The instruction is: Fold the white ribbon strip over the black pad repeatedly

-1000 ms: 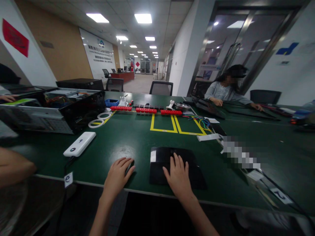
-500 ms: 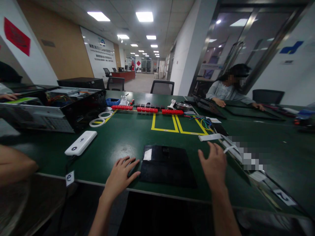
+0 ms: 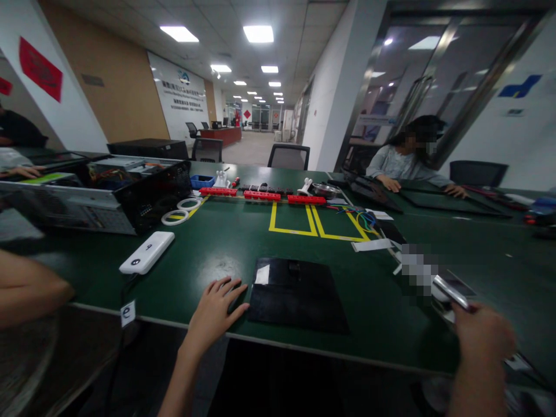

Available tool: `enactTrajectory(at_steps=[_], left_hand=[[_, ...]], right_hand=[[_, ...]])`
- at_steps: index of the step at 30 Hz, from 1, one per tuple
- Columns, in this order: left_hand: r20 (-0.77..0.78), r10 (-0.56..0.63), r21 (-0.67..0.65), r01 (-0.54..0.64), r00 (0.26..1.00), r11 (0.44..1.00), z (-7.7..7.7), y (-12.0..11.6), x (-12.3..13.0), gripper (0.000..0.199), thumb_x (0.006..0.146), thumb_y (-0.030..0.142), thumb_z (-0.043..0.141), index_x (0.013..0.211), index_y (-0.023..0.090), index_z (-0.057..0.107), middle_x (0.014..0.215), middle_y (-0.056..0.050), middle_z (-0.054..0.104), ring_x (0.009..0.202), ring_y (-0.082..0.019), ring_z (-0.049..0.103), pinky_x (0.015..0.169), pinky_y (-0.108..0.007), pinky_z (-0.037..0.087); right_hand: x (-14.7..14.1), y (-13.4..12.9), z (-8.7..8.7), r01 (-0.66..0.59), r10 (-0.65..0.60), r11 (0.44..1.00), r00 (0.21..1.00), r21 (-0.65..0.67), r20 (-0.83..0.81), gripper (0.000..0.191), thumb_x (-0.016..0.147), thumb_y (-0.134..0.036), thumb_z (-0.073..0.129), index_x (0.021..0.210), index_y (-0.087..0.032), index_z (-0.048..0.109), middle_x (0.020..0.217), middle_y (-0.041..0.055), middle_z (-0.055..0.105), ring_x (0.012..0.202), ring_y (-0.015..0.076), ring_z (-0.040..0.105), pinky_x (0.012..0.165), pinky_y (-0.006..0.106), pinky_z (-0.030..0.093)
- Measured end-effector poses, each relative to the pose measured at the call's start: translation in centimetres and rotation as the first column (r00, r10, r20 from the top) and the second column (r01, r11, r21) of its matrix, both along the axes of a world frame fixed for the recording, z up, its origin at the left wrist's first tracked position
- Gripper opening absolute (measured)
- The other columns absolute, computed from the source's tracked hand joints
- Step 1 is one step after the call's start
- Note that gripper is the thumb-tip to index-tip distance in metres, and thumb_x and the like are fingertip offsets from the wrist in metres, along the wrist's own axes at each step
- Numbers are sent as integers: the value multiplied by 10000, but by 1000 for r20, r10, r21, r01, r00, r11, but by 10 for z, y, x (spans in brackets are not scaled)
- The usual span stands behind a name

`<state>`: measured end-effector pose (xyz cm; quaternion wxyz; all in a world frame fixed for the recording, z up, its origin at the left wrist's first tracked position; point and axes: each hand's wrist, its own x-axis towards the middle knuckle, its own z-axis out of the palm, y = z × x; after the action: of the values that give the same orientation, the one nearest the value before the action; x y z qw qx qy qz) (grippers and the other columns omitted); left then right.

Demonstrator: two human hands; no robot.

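Observation:
My left hand (image 3: 217, 313) lies on the green table with its fingers spread, by the left edge of a flat black panel (image 3: 299, 301). The panel has a white label and a small raised block near its far edge. Off to the right, my right hand (image 3: 482, 333) is closed at the near end of a slim silver-edged object (image 3: 452, 291) that looks like a phone. Part of that object is blurred out, and my fingers hide its near end.
A white power bank (image 3: 147, 253) lies to the left, before an open computer case (image 3: 147, 200). Red strips (image 3: 262, 196) line the far side, behind yellow tape outlines (image 3: 293, 234). Coloured wires (image 3: 365, 218) lie at right. Another person's forearm (image 3: 32, 289) rests at left; a co-worker (image 3: 403, 156) sits across.
My right hand has moved from beside the panel to the right and closed at the silver-edged object, which now appears tilted up. The left hand stays in place. The view has shifted slightly.

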<state>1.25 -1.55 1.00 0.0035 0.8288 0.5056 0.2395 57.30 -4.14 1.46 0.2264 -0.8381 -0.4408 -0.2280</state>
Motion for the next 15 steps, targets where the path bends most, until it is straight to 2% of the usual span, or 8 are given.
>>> enactTrajectory(at_steps=[2,4,6,8,11,13,15], left_hand=[[-3,-3,1,3,1000,1000,0,0,0,373,865,423,537,1206,287,599,1263,-54,601,1201,-271,479,1003,-483,340],[3,1,4,-1,1000,1000,0,1,0,368,859,412,548,1202,288,602,1258,-52,605,1199,-273,482,1000,-486,346],[21,7,0,-7,1000,1000,0,2,0,352,849,401,565,1177,283,619,1237,-50,620,1183,-277,498,995,-490,356],[62,16,-16,-15,998,1000,1,3,1,321,850,386,566,1139,270,643,1199,-50,643,1154,-275,527,987,-484,376],[196,26,-51,-16,980,999,11,2,7,297,887,356,509,1129,250,644,1167,-57,654,1106,-242,571,980,-436,412],[312,9,-71,14,950,997,24,-3,15,329,914,344,459,1196,243,596,1218,-62,621,1131,-220,560,993,-402,415],[405,-13,-67,44,914,997,40,-11,26,386,928,336,432,1293,235,507,1321,-68,544,1224,-216,487,1034,-402,376]], right_hand=[[-9,-1,10,102,-98,994,989,34,-108,586,818,-439,238,1163,-137,603,657,230,588,667,392,609,448,466,353],[-26,-2,27,178,-149,979,958,98,-246,619,827,-410,242,1231,-41,532,793,300,608,808,410,615,553,506,399],[-49,-3,46,189,-100,960,920,205,-379,614,832,-380,275,1265,10,468,968,357,584,947,421,585,693,538,407],[-75,-5,65,193,-55,939,901,284,-431,577,836,-360,302,1265,-3,449,990,337,589,947,392,588,731,519,419],[-119,-12,89,83,127,923,857,377,-500,492,817,-334,384,1253,-110,431,829,165,649,670,264,611,576,406,467],[-149,-19,99,-104,372,883,751,459,-546,451,792,-319,427,1215,-164,435,773,76,637,542,190,551,467,323,437],[-177,-26,104,-308,558,813,652,494,-512,373,785,-315,436,1133,-189,477,724,31,609,514,158,522,424,277,415]])
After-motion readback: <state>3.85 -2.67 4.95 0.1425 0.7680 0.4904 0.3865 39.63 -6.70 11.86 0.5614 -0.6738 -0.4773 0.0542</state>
